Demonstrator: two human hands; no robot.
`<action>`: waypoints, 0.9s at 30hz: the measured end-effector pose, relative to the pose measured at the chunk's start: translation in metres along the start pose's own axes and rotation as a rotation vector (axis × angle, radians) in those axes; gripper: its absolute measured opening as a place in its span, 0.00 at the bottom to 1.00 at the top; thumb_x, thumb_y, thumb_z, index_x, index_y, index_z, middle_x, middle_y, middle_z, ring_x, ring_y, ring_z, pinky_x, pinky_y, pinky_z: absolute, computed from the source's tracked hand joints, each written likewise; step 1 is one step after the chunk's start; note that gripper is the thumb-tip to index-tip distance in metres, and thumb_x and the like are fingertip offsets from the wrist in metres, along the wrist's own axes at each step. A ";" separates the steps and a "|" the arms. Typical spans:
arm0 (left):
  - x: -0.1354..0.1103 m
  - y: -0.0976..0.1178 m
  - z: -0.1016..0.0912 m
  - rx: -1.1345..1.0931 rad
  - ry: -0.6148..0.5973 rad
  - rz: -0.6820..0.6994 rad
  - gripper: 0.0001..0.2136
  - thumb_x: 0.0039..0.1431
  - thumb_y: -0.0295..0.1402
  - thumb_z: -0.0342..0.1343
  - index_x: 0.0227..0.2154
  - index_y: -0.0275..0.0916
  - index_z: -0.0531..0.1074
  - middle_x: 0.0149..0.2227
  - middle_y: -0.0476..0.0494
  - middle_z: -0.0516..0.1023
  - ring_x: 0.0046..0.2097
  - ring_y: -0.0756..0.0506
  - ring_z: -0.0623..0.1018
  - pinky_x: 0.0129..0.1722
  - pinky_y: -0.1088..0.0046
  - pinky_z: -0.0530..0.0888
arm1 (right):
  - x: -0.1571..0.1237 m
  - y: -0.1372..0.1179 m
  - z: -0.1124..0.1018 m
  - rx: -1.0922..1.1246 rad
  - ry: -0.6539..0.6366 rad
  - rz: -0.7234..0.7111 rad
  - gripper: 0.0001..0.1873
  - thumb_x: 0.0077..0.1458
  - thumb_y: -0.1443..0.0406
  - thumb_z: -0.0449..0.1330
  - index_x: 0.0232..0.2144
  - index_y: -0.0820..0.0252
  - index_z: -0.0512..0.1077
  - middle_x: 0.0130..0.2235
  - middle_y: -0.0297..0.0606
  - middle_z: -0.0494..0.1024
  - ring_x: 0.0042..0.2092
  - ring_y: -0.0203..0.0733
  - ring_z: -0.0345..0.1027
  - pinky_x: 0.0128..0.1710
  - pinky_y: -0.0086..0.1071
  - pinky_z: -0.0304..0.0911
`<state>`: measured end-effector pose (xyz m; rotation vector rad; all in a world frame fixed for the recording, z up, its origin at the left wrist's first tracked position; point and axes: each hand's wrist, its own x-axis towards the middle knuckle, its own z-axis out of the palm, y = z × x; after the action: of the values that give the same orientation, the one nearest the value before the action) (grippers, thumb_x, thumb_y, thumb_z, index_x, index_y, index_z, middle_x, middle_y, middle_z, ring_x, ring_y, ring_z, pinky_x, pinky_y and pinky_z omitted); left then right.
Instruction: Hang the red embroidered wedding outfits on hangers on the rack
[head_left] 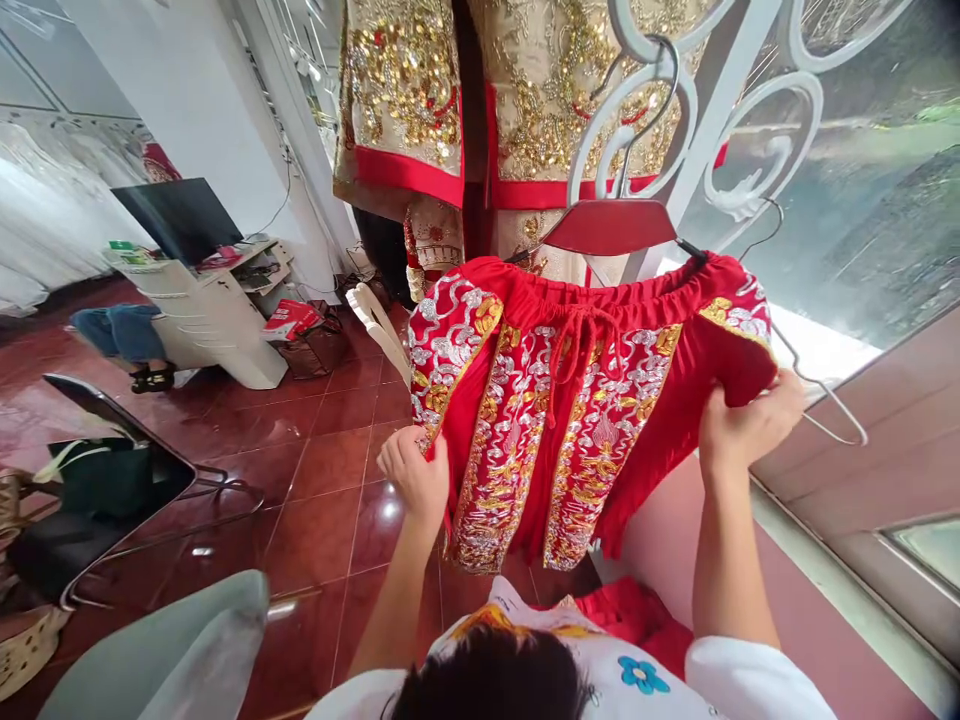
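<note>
A red embroidered skirt (517,440) with silver and gold panels hangs from a red hanger (611,228), its gathered waistband tied with a cord bow at the front. The hanger's metal hook loops up at the white scrolled metalwork. My left hand (416,475) is closed on the edge of the skirt's left panel. On the other side my right hand (750,420) grips the edge of the right panel, thumb in front and fingers partly hidden. Both side panels are drawn outward, showing plain red cloth beneath.
Gold-sequinned garments (412,80) hang behind the skirt. A white wire hanger (832,415) is at the right by the window. To the left stand a desk with a monitor (180,215), a black chair (112,500) and a seated person's legs (124,335). Red cloth (630,615) lies below.
</note>
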<state>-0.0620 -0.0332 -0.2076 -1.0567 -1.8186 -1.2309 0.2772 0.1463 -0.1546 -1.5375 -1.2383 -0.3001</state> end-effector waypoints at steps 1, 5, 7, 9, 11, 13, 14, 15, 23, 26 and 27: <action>0.003 -0.005 0.000 -0.047 -0.062 0.000 0.03 0.56 0.29 0.53 0.28 0.38 0.64 0.29 0.44 0.69 0.33 0.46 0.69 0.35 0.69 0.65 | -0.002 0.001 0.003 0.009 -0.025 0.025 0.30 0.48 0.59 0.56 0.51 0.70 0.63 0.46 0.55 0.70 0.45 0.56 0.65 0.45 0.46 0.59; 0.003 -0.006 -0.005 -0.142 -0.212 0.049 0.12 0.58 0.27 0.47 0.19 0.40 0.56 0.21 0.50 0.60 0.26 0.50 0.64 0.28 0.75 0.61 | -0.022 0.009 0.008 0.051 -0.010 -0.011 0.23 0.49 0.56 0.52 0.44 0.66 0.66 0.33 0.44 0.70 0.31 0.47 0.65 0.33 0.39 0.60; 0.000 -0.003 -0.005 -0.141 -0.233 0.058 0.13 0.57 0.25 0.47 0.18 0.40 0.55 0.21 0.50 0.59 0.26 0.50 0.63 0.27 0.75 0.60 | -0.032 0.016 0.010 0.033 0.048 -0.050 0.18 0.52 0.55 0.51 0.38 0.64 0.67 0.27 0.39 0.68 0.29 0.44 0.63 0.32 0.37 0.59; 0.001 -0.004 0.000 -0.125 -0.242 0.058 0.13 0.54 0.22 0.47 0.17 0.40 0.55 0.22 0.49 0.59 0.26 0.49 0.63 0.27 0.75 0.58 | -0.036 0.023 0.015 0.009 0.072 -0.105 0.17 0.54 0.56 0.48 0.33 0.63 0.69 0.25 0.39 0.67 0.29 0.44 0.63 0.32 0.37 0.59; 0.006 -0.008 0.007 -0.103 -0.257 0.057 0.11 0.51 0.20 0.47 0.18 0.39 0.57 0.23 0.48 0.60 0.26 0.49 0.62 0.27 0.74 0.57 | -0.036 0.027 0.020 -0.001 0.045 -0.176 0.17 0.54 0.58 0.47 0.32 0.64 0.70 0.24 0.41 0.68 0.30 0.45 0.65 0.33 0.38 0.59; 0.012 -0.013 0.014 -0.090 -0.274 0.061 0.10 0.49 0.19 0.48 0.19 0.39 0.59 0.23 0.48 0.61 0.27 0.48 0.63 0.27 0.73 0.56 | -0.037 0.025 0.023 -0.002 0.016 -0.224 0.17 0.55 0.59 0.47 0.33 0.65 0.71 0.26 0.43 0.70 0.31 0.45 0.66 0.34 0.37 0.60; 0.014 -0.015 0.017 -0.081 -0.275 0.068 0.10 0.49 0.20 0.49 0.19 0.39 0.60 0.23 0.48 0.62 0.27 0.48 0.63 0.27 0.73 0.56 | -0.039 0.022 0.022 -0.005 0.005 -0.229 0.17 0.55 0.60 0.47 0.34 0.65 0.71 0.26 0.42 0.71 0.31 0.44 0.66 0.33 0.37 0.60; 0.016 -0.016 0.019 -0.070 -0.267 0.077 0.09 0.50 0.21 0.50 0.19 0.39 0.61 0.23 0.48 0.62 0.28 0.48 0.63 0.27 0.73 0.56 | -0.041 0.018 0.019 -0.007 -0.005 -0.226 0.16 0.56 0.60 0.47 0.34 0.65 0.71 0.26 0.42 0.71 0.29 0.43 0.65 0.32 0.35 0.60; 0.005 -0.024 0.033 -0.108 -0.206 -0.019 0.07 0.55 0.28 0.50 0.22 0.39 0.64 0.25 0.48 0.65 0.28 0.48 0.65 0.30 0.73 0.60 | -0.022 -0.021 -0.056 -0.009 0.153 -0.426 0.16 0.55 0.60 0.54 0.43 0.64 0.67 0.33 0.42 0.76 0.31 0.40 0.67 0.36 0.34 0.64; 0.001 -0.029 0.040 -0.139 -0.230 -0.079 0.05 0.54 0.29 0.51 0.24 0.39 0.63 0.26 0.48 0.66 0.28 0.48 0.66 0.31 0.73 0.61 | 0.018 -0.030 -0.081 -0.072 0.209 -0.292 0.17 0.54 0.60 0.53 0.44 0.64 0.68 0.37 0.44 0.77 0.36 0.45 0.67 0.40 0.39 0.63; -0.001 -0.030 0.042 -0.146 -0.237 -0.087 0.05 0.54 0.30 0.50 0.24 0.39 0.62 0.26 0.48 0.65 0.29 0.48 0.66 0.31 0.73 0.62 | 0.030 -0.032 -0.085 -0.097 0.143 -0.243 0.18 0.54 0.60 0.53 0.45 0.63 0.68 0.39 0.44 0.77 0.37 0.46 0.68 0.41 0.41 0.63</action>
<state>-0.0930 -0.0002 -0.2328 -1.2617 -1.9944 -1.3550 0.2977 0.0873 -0.0824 -1.4207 -1.3131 -0.6263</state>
